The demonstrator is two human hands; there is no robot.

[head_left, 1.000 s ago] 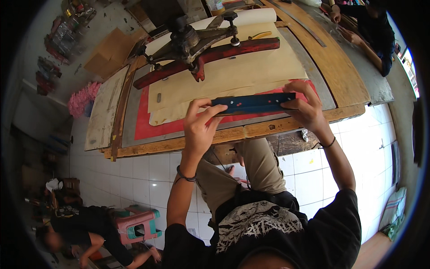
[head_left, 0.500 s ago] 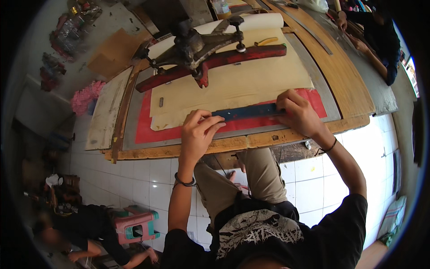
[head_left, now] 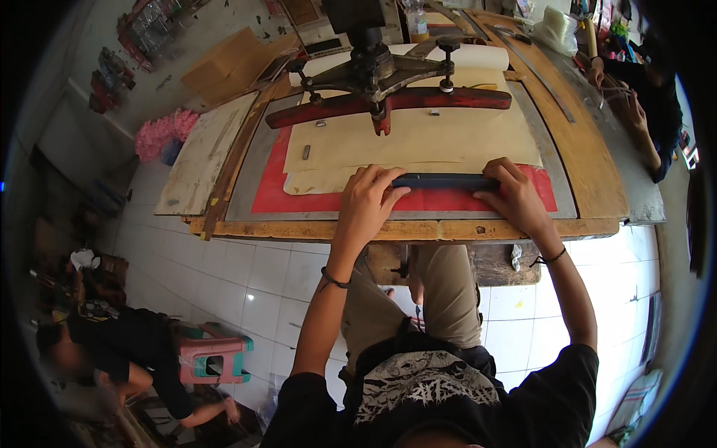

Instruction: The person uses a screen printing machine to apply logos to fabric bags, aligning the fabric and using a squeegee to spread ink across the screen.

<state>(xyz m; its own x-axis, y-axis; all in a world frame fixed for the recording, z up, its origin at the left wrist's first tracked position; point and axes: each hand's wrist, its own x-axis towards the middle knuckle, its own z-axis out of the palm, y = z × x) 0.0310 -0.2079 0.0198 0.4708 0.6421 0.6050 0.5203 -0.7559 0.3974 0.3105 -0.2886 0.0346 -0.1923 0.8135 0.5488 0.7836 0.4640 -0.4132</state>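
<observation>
Dark blue bar [head_left: 446,181] between both hands

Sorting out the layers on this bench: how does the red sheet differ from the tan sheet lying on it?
The red sheet is bright red; the tan sheet is pale brownish. The red sheet lies underneath, showing only as a border at the left and near edges; the tan sheet lies on top, mostly exposed. The dark bar held by the left hand and right hand sits where tan meets red. Both lie flat on the wooden table.
</observation>
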